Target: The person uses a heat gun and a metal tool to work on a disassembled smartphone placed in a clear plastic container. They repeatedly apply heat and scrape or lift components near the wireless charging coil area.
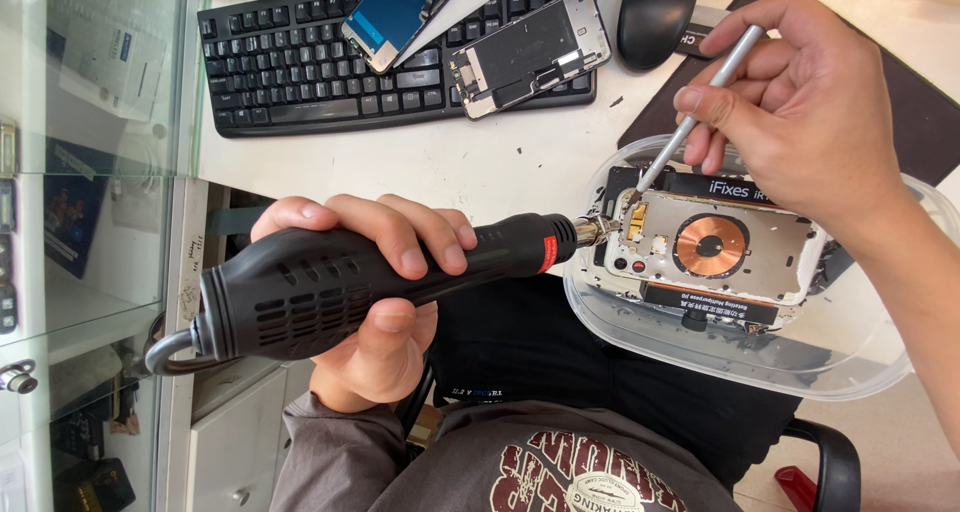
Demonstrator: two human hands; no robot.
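Left hand [385,292] is clenched on the black rotary tool [330,282], right hand [800,102] pinches a thin silver probe [690,122] — both tips meet at the opened phone back [715,247] (contact seemingly at its corner) — steady, fine pressure looks needed next.

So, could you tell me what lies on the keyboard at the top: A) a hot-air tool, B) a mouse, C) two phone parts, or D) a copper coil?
C: a blue phone screen and a bare phone frame rest on the black keyboard.

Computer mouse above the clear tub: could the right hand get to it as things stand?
Probably yes, though not freely. The mouse lies uncovered on the desk just beside the right hand, but that hand is gripping a thin silver tool and would have to drop it first.
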